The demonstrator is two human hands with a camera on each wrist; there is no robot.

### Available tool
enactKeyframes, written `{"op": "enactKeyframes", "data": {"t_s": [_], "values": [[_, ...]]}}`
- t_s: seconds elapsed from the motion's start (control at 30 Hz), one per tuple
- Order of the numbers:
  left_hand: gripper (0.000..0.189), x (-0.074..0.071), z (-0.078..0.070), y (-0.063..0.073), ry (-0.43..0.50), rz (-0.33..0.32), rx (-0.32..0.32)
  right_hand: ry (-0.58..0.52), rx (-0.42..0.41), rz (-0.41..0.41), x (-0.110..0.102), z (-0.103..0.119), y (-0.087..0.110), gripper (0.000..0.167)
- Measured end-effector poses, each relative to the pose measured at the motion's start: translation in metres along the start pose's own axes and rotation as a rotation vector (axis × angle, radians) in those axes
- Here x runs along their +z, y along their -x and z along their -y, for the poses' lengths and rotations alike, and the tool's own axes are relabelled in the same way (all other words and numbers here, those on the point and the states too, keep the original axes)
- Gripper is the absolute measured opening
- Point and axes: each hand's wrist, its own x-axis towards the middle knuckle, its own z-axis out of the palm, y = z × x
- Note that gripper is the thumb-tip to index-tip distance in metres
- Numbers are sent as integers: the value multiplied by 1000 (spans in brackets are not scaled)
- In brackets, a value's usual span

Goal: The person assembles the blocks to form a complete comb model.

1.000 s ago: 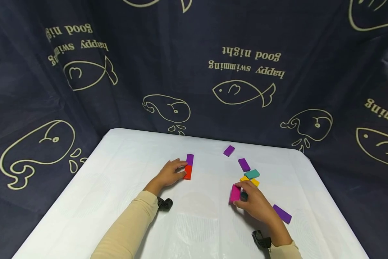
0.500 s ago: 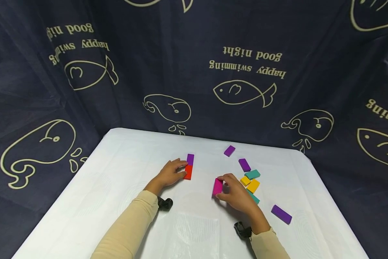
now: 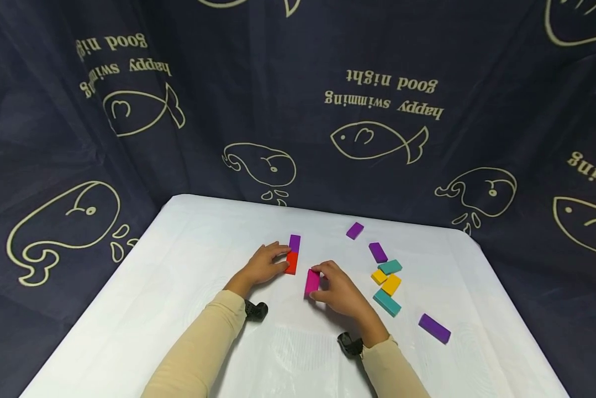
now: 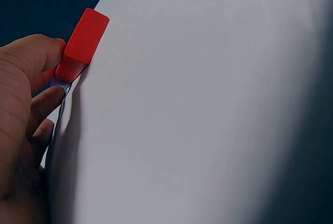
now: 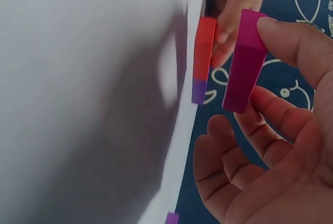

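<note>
My right hand (image 3: 341, 290) pinches a magenta block (image 3: 312, 283) by its ends between thumb and fingers, just right of a red block (image 3: 291, 263). The red block lies end to end with a purple block (image 3: 295, 243), making one short row. My left hand (image 3: 265, 265) rests at the left side of that row. In the left wrist view its thumb meets the side of the red block (image 4: 86, 36), with a finger further along by the purple one. From the right wrist, the magenta block (image 5: 245, 60) shows apart from the red block (image 5: 204, 41).
On the white-covered table (image 3: 218, 221), loose blocks lie to the right: teal (image 3: 387, 303), yellow (image 3: 391, 284) and purple (image 3: 434, 328) ones. Another purple block (image 3: 354, 230) lies further back. A dark curtain (image 3: 298, 99) with fish drawings hangs behind the table.
My right hand has carried the magenta block leftward from the loose blocks to near the red one, uncovering yellow and teal blocks. The left hand stays beside the row.
</note>
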Motion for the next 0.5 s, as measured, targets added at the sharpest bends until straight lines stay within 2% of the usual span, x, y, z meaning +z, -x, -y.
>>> {"op": "enactKeyframes", "data": {"t_s": [0.3,0.5], "values": [[44,-1,-1,-1,-17,10,-10,-23,-36,21,16,6,-14,52],[43,0,1,0,-7,-15,21,-50,-47,27,27,12,-22,50]]}}
